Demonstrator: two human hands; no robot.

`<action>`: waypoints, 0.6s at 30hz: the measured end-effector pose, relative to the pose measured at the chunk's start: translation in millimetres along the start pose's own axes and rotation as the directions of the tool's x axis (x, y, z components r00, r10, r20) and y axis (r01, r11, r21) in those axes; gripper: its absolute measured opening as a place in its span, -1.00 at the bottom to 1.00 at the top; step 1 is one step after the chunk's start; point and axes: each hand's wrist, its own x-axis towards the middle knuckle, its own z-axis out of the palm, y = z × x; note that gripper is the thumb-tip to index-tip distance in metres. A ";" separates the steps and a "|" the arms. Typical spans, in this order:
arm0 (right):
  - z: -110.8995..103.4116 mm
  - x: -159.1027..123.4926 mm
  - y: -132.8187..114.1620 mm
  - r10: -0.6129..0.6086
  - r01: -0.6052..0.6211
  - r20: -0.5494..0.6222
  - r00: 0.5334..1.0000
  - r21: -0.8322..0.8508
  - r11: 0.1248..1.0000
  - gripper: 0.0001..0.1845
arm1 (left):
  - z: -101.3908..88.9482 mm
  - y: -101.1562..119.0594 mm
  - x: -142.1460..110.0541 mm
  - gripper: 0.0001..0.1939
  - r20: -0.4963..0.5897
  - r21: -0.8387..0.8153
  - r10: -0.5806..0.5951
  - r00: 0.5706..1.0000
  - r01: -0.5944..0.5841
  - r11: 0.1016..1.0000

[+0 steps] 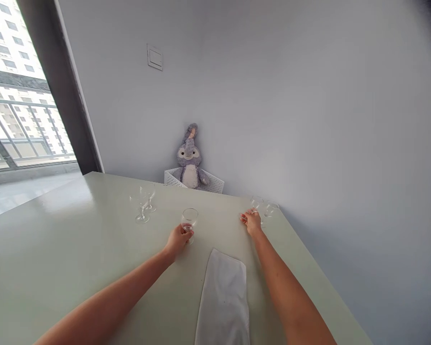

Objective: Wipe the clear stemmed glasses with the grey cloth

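Note:
My left hand (pixel 178 239) is closed around the stem of a clear wine glass (pixel 190 215), which stands upright near the middle of the table. Farther right, my right hand (pixel 252 221) has its fingers closed at the stem of another wine glass (pixel 256 203); the hand hides much of that stem. Just beyond it stands one more stemmed glass (pixel 269 209), close to the table's right corner. Between my forearms lies a folded white cloth (pixel 224 292), touched by neither hand.
Clear stemmed glasses (pixel 142 218) stand together on the left of the pale table (pixel 57 258). Behind the far edge, a purple plush toy (pixel 189 160) sits in a white perforated basket (pixel 213 182). Grey walls bound the far and right sides; a window (pixel 25 105) is at left.

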 end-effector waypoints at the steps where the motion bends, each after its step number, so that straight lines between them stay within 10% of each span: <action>1: 3.0 0.8 -0.1 0.006 -0.006 0.003 1.000 -0.001 1.000 -0.63 | -1.8 0.3 -0.2 -0.69 -0.004 0.001 -0.004 1.000 0.004 1.000; 10: 30.3 -53.2 -2.8 0.021 -0.013 0.226 0.974 -0.036 0.999 -0.71 | -72.0 -7.0 -12.7 -0.67 -0.246 -0.023 -0.005 0.969 0.000 1.000; 18: 59.6 -132.4 -14.1 0.084 -0.041 0.573 0.815 -0.087 0.995 -0.71 | -135.8 -11.6 -7.1 -0.63 -0.362 0.002 -0.016 0.932 0.018 1.000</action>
